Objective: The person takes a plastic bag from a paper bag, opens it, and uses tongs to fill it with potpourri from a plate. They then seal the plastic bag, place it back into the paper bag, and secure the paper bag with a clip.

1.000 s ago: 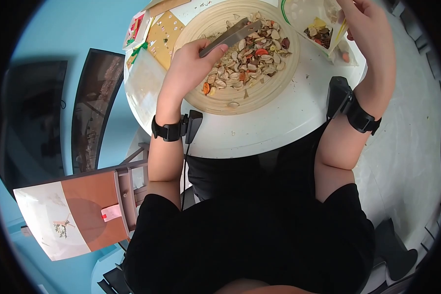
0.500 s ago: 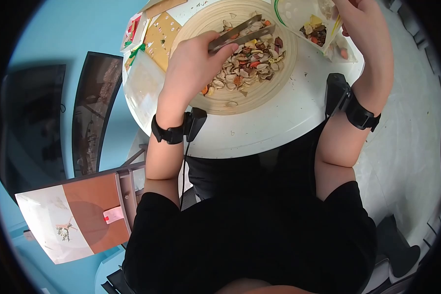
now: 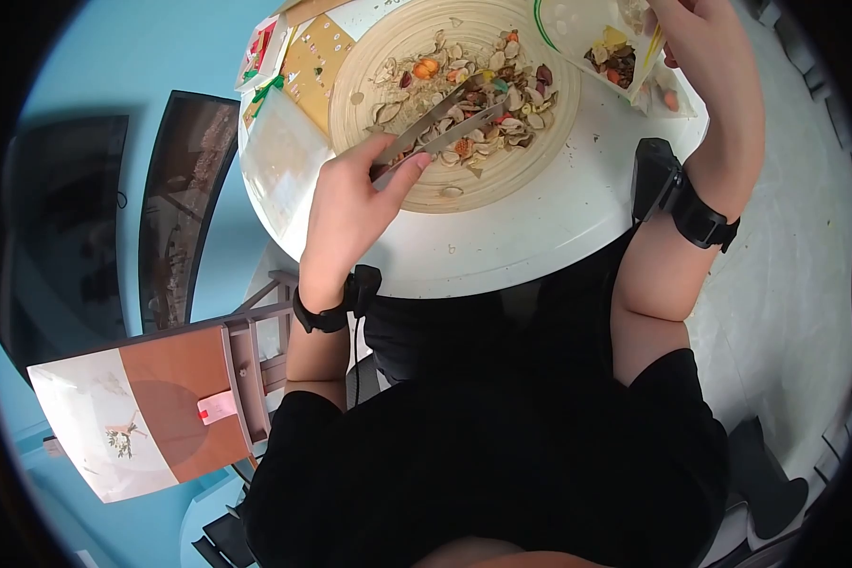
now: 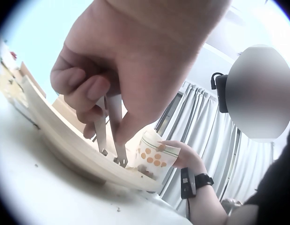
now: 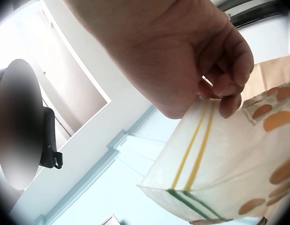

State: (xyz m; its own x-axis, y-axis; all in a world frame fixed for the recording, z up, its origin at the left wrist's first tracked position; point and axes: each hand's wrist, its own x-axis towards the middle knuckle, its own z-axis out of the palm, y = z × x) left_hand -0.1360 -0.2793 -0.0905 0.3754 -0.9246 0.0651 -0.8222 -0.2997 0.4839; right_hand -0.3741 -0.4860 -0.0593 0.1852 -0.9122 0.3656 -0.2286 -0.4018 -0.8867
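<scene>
My left hand [image 3: 355,204] grips metal tongs [image 3: 464,129] between thumb and fingers, low over the near-left part of a round wooden plate [image 3: 488,196]. The two tong arms stand apart, their tips among dried petals [image 3: 519,131] in cream, orange and dark red; a small green piece lies near the tips. In the left wrist view the tong ends [image 4: 120,159] reach down behind the plate's raised rim. At the table's right, my right hand [image 3: 708,47] pinches the top edge of a translucent zip bag [image 5: 224,154] with orange dots. Dried pieces [image 3: 615,66] show inside the bag.
The plate stands on a round white table [image 3: 502,251] with small crumbs scattered on it. Left of the plate lie a clear bag [image 3: 284,156], a gold patterned sheet [image 3: 317,71] and a small box [image 3: 265,52] with red contents. A transparent packet [image 3: 667,102] lies beside the zip bag.
My left hand has drawn the tongs back toward my body from the far side of the petals. The tong arms spread from nearly together to apart. My right hand has barely moved.
</scene>
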